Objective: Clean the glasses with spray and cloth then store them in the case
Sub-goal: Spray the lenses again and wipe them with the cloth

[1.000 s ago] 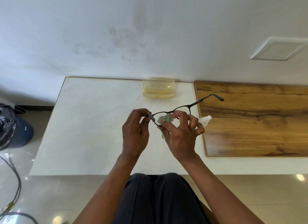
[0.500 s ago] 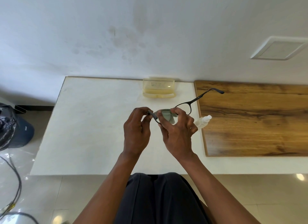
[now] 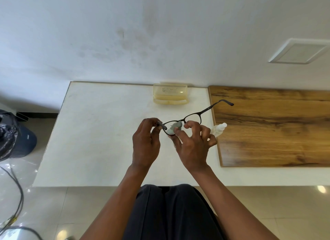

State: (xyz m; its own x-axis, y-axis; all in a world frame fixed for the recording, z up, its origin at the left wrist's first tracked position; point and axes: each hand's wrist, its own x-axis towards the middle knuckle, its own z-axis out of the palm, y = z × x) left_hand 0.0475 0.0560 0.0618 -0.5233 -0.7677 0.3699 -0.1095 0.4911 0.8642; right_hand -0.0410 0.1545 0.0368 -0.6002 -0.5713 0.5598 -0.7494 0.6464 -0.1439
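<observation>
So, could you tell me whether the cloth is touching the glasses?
Touching. The head view shows the right hand pinching the cloth against the lens of the glasses.

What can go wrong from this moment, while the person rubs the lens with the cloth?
1. The left hand holds the glasses only at one end of the frame, so the push of the right hand with the cloth may bend it.
2. The spray bottle lies right beside the right hand; a knock might roll it.
3. The case stands open by the wall, so dust may get in.
</observation>
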